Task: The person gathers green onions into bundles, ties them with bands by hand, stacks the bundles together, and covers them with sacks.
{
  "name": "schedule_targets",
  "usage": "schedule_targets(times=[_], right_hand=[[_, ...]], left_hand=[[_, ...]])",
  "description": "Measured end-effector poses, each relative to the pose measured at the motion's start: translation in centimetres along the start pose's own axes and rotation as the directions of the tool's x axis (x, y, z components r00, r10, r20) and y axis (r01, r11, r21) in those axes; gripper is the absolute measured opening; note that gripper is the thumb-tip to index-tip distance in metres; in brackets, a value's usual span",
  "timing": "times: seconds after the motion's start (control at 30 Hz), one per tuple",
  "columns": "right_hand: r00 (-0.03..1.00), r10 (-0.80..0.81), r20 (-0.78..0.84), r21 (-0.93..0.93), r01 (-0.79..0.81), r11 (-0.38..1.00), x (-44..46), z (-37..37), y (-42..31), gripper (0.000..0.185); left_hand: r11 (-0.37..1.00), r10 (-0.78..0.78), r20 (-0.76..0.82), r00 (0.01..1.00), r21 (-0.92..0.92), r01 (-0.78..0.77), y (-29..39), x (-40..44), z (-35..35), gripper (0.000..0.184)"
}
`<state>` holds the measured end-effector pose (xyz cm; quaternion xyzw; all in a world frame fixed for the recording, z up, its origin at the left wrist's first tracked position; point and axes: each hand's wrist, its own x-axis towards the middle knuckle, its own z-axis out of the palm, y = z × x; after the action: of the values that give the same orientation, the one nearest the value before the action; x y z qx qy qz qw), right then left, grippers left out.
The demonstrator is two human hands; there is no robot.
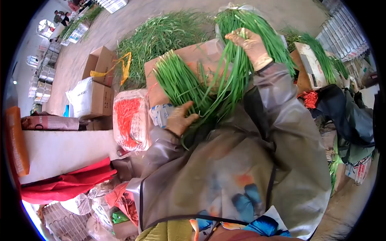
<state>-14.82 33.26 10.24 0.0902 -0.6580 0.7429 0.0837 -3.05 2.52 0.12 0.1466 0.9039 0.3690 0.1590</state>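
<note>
My left hand (181,119), in a pale glove, rests at the lower part of a bundle of green stalks (179,78), thumb and fingers apart. The bundle lies on a cardboard sheet (155,90), its pale ends pointing up and left. My right hand (251,46), gloved too, is closed round the pale ends of some long green stalks (229,76), whose leaves hang down toward my lap. Beneath and beside that hand is a larger pile of green stalks (271,38).
Loose greens (161,34) lie on the floor beyond the cardboard. Red ties (128,120) rest on a package at the left, near cardboard boxes (101,96). A co-worker in dark clothes (345,116) is at the right, near white crates (343,34).
</note>
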Motion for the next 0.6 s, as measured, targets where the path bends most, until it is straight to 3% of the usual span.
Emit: schedule_targets(times=[0.07, 0.1, 0.13, 0.2, 0.23, 0.27, 0.33, 0.37, 0.4, 0.43, 0.5, 0.57, 0.6], right_hand=[[0.998, -0.06, -0.006, -0.14, 0.058, 0.988, -0.6, 0.4, -4.2, 0.019], [0.993, -0.119, 0.026, -0.154, 0.122, 0.98, -0.8, 0.7, -4.8, 0.019], [0.996, -0.059, 0.073, -0.047, 0.063, 0.997, -1.0, 1.6, -4.7, 0.018], [0.982, 0.023, 0.189, 0.096, -0.041, 0.995, -1.3, 3.6, -2.9, 0.02], [0.965, 0.108, 0.24, 0.009, -0.113, 0.994, -2.2, 5.0, -3.3, 0.022], [0.959, 0.14, 0.246, 0.043, -0.155, 0.987, -3.0, 6.5, -3.3, 0.022], [0.965, 0.153, 0.215, 0.2, -0.197, 0.96, -4.3, 9.4, -1.8, 0.023], [0.976, 0.137, 0.172, 0.322, -0.187, 0.928, -4.8, 10.2, 0.0, 0.023], [0.978, 0.162, 0.13, 0.084, -0.174, 0.981, -4.7, 10.4, 0.8, 0.021], [0.977, 0.166, 0.134, 0.085, -0.178, 0.98, -4.8, 9.8, 1.2, 0.021], [0.803, 0.561, 0.199, 0.208, -0.594, 0.777, -5.1, 9.4, -1.2, 0.021], [0.815, 0.538, 0.213, 0.223, -0.577, 0.786, -4.6, 8.4, 0.5, 0.019], [0.923, 0.364, 0.127, 0.218, -0.384, 0.897, -4.1, 8.1, 1.1, 0.019]], left_hand=[[0.979, -0.132, -0.132, 0.982, 0.136, 0.15, 0.3, 1.1, -2.8, 0.05], [0.996, 0.084, -0.281, 0.956, 0.004, -0.086, 0.1, 2.1, -3.6, 0.048], [0.94, 0.258, -0.449, 0.856, -0.086, -0.329, 0.0, 2.9, -4.2, 0.045], [0.9, 0.227, -0.457, 0.86, -0.239, -0.365, 6.6, 3.1, -6.9, 0.047], [0.809, 0.275, -0.451, 0.849, -0.369, -0.458, 8.7, 3.4, -7.1, 0.052], [0.661, 0.305, -0.39, 0.869, -0.57, -0.488, 10.8, 3.7, -6.9, 0.06], [0.529, 0.518, -0.372, 0.77, -0.569, -0.63, 11.2, 6.2, -5.2, 0.072], [0.46, 0.361, -0.118, 0.925, -0.84, -0.287, 11.1, 5.5, -4.3, 0.061], [0.38, 0.317, 0.052, 0.947, -0.922, -0.076, 10.7, 5.7, -3.6, 0.052], [0.283, 0.291, 0.227, 0.929, -0.949, 0.143, 10.0, 6.0, -3.1, 0.044], [0.355, 0.292, 0.323, 0.9, -0.91, 0.212, 8.6, 6.9, -2.4, 0.033], [0.359, 0.268, 0.319, 0.909, -0.909, 0.213, 7.8, 7.5, -1.8, 0.031], [0.421, 0.25, 0.324, 0.912, -0.885, 0.199, 7.7, 7.4, -1.7, 0.032]])
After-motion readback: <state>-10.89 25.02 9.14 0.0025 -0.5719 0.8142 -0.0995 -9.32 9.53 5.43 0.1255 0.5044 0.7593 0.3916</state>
